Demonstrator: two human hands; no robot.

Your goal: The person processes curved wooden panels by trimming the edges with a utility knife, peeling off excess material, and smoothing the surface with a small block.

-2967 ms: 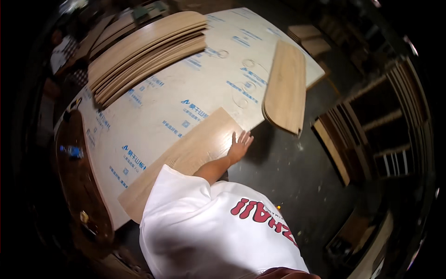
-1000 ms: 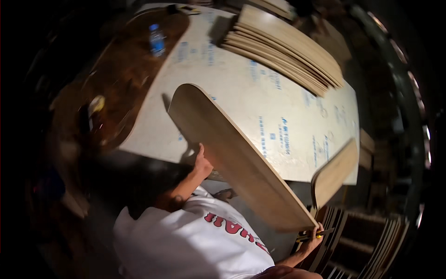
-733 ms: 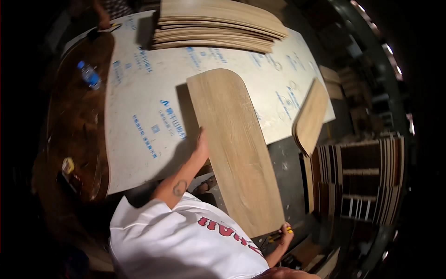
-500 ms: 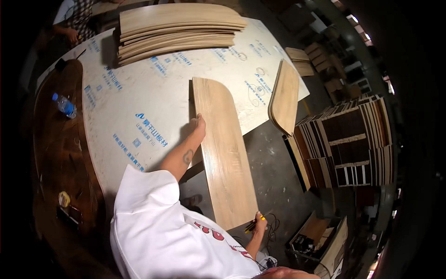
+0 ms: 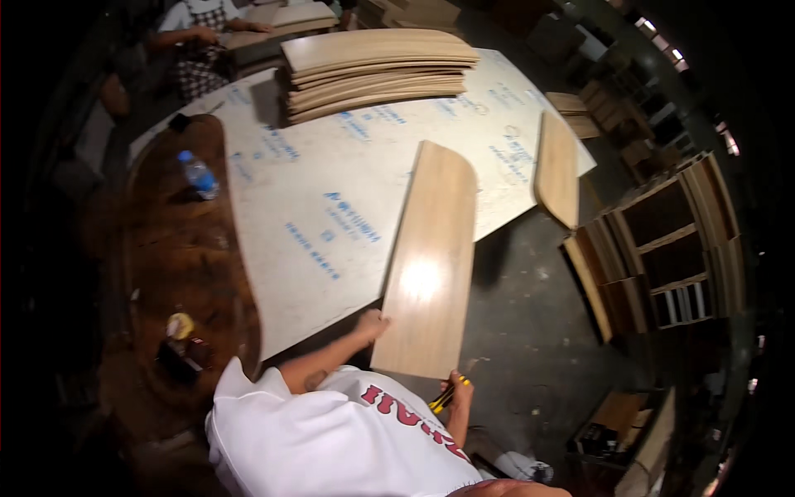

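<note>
Two hands [image 5: 374,324] [image 5: 459,393] — one held board [image 5: 431,248] — one bottle [image 5: 198,177].

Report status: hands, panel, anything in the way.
Left hand on left edge of wood panel. Right hand at near corner, holding yellow-black tool. Far end over white tabletop. Board stack beyond, apart.

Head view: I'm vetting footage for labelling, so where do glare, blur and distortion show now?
Head view: white glare washes out part of the long, hand-held pale wooden board; head view: blue print on the white tabletop sheet looks soft; head view: the sheet's far right edge bows, and the picture's rim falls to black.
</note>
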